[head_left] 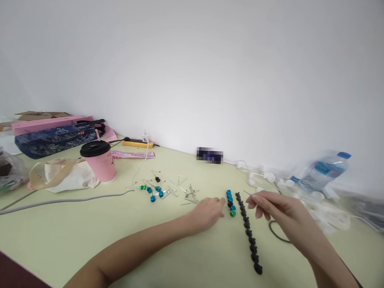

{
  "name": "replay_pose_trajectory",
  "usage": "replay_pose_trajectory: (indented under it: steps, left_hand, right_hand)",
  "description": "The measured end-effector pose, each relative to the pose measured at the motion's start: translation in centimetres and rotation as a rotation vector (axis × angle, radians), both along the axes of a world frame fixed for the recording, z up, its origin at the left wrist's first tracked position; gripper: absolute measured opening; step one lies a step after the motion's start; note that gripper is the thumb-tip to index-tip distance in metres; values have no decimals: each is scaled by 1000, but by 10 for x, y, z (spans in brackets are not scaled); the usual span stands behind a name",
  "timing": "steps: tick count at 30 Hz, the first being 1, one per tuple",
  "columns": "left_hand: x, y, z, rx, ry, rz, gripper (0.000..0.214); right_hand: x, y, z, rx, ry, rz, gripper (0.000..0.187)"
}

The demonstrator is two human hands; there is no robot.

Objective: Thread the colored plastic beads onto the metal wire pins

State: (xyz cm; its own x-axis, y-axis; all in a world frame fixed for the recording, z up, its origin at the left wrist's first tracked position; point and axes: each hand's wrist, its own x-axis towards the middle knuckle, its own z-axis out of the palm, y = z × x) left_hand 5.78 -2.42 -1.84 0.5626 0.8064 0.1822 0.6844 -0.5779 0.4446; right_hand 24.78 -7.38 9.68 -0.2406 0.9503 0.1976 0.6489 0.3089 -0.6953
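My left hand (208, 212) rests on the pale table (82, 232), fingers curled together, its tips beside a short row of blue and green beads (230, 203). Just to the right runs a long row of black beads (248, 232) toward me. My right hand (271, 205) hovers over the far end of the black row, its thumb and forefinger pinched on a thin metal pin (248, 193). Left of my hands lie scattered loose pins (187, 194) and a few blue and green beads (152, 191).
A pink cup with a black lid (98, 159) stands by a cloth bag (65, 175). A grey cable (51, 202) crosses the left side. A yellow power strip (138, 143), a water bottle (323, 171), a hair tie (278, 233) and boxes (54, 133) are around.
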Motion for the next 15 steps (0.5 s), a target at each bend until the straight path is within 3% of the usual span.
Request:
replay_pose_trajectory:
  steps: [3, 6, 9, 12, 15]
  left_hand:
    - [-53, 10, 21, 21, 55, 163, 5]
    - [-119, 25, 45, 37, 93, 351, 16]
    - [-174, 34, 61, -10, 120, 420, 20]
    - [-202, 36, 67, -132, 140, 381, 22]
    - [-203, 35, 68, -242, 150, 301, 17]
  right_hand:
    - [1, 4, -2, -17, 6, 4, 36]
    - [0, 7, -6, -40, 15, 43, 36]
    - [0, 10, -10, -51, 18, 60, 37]
    - [0, 12, -13, -69, 49, 54, 35]
    - [-3, 13, -13, -85, 79, 59, 33]
